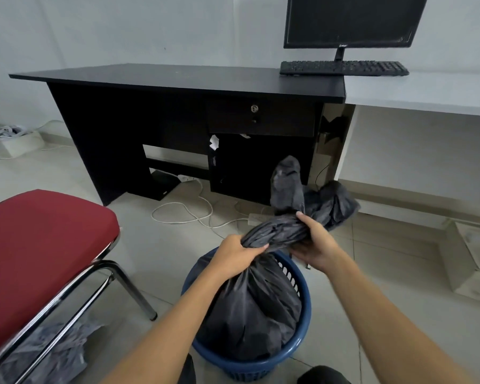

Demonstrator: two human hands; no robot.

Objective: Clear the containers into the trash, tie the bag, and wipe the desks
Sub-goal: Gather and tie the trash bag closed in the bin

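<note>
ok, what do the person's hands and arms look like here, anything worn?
Left hand and right hand are bare: no gloves, rings, watch or bands visible. Both arms are uncovered to the frame edge, with no sleeves in view. No markings seen.

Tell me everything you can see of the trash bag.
The trash bag is dark grey plastic, wrinkled. Its bulging body sits upright in the blue basket. Its neck is gathered and twisted into a rope; the left hand grips it near the body, the right hand farther along. Beyond the right hand the loose top flares into two flaps. No knot shows.
</note>
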